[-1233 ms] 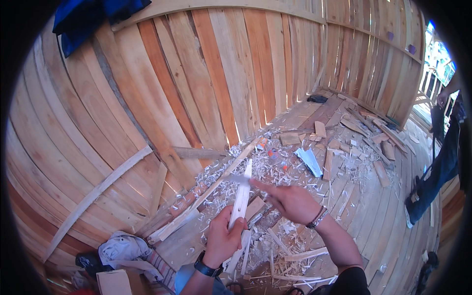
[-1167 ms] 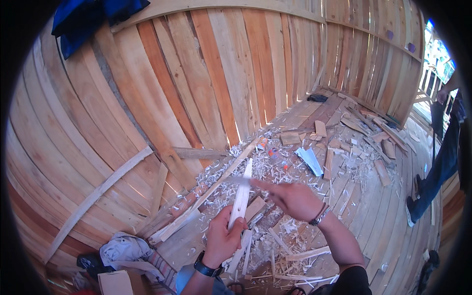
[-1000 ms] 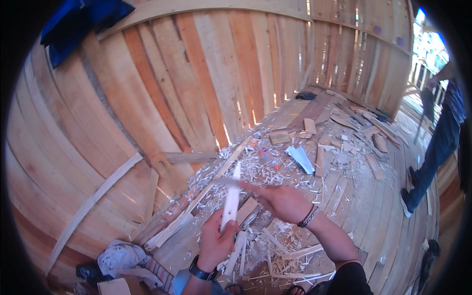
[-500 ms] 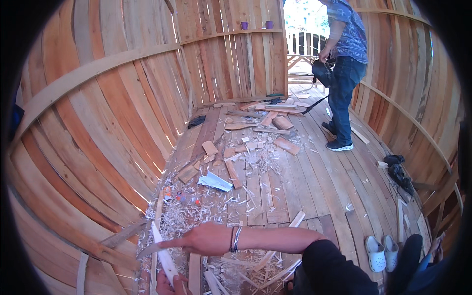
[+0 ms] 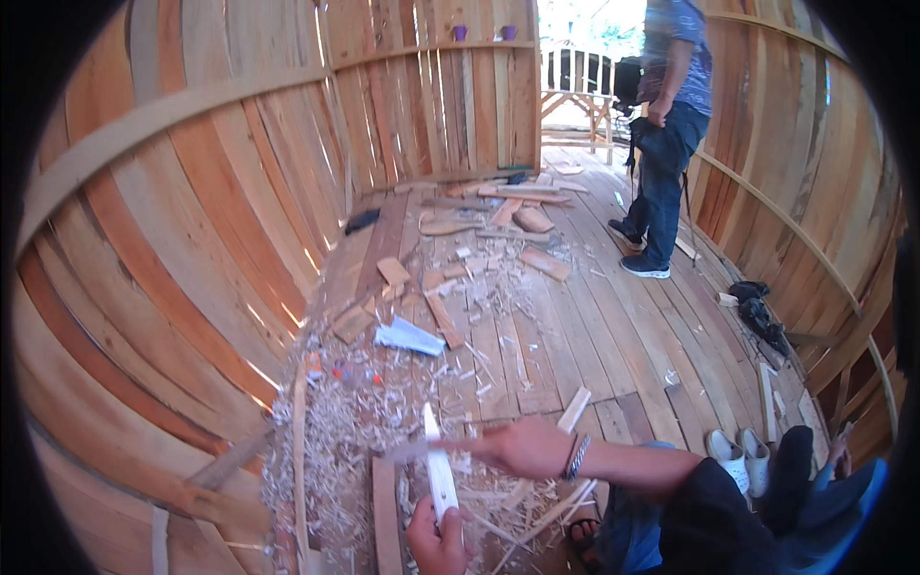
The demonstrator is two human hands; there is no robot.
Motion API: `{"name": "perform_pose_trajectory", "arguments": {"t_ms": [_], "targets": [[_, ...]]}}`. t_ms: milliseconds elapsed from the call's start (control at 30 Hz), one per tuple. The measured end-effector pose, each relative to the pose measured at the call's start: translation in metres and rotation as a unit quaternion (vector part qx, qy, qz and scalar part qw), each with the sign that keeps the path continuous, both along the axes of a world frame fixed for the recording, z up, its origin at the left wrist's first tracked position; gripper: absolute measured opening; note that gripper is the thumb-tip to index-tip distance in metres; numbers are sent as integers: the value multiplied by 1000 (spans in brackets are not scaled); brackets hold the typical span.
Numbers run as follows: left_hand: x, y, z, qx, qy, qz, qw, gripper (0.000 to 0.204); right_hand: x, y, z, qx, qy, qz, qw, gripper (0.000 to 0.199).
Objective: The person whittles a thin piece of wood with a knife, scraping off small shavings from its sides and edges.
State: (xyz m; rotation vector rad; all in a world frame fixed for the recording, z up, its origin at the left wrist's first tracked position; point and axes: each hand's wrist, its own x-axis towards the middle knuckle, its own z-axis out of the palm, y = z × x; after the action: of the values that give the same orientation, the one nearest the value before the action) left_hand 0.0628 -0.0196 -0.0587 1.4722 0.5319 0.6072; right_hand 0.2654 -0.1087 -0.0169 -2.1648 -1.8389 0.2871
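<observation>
My left hand (image 5: 439,541) is closed around the lower end of a pale, pointed strip of wood (image 5: 443,484), which stands tilted upward near the bottom of the view. My right hand (image 5: 529,447) reaches in from the right, closed on a knife (image 5: 406,449) whose blade is blurred by motion. The blade lies across the wood strip near its upper part; whether it is cutting in cannot be made out. Curled wood shavings (image 5: 335,460) cover the floor beneath and to the left of both hands.
A wooden plank (image 5: 385,513) lies beside my left hand. Farther off are a light-blue sheet (image 5: 409,336) and scattered wood offcuts (image 5: 544,264). Another person (image 5: 666,144) stands by the doorway. White clogs (image 5: 728,458) and a black bag (image 5: 762,321) lie at the right.
Both hands, the knife and the wood strip have shifted right in the picture, and the strip leans less. The other person stands more upright, with the nearer arm hanging down. The view has shifted slightly.
</observation>
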Motion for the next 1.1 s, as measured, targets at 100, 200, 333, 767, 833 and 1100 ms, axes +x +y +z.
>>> {"name": "perform_pose_trajectory", "arguments": {"t_ms": [100,200,333,767,833,1100], "targets": [[-2,2,6,-61,17,-11,998,20,0,12,10,-32,-18,-50,998,62],[-1,5,1,-102,18,-16,995,21,-7,6,8,-35,12,-5,999,62],[-12,10,8,-109,28,-2,994,23,0,22,3,10,-7,-53,998,60],[-19,10,8,-84,46,-10,995,25,-5,8,14,-9,2,-47,999,61],[-14,7,11,-94,50,-1,994,22,-6,5,13,25,37,-64,997,60],[-18,2,17,-87,55,-5,995,21,-12,-2,19,-7,56,17,998,62]]}}
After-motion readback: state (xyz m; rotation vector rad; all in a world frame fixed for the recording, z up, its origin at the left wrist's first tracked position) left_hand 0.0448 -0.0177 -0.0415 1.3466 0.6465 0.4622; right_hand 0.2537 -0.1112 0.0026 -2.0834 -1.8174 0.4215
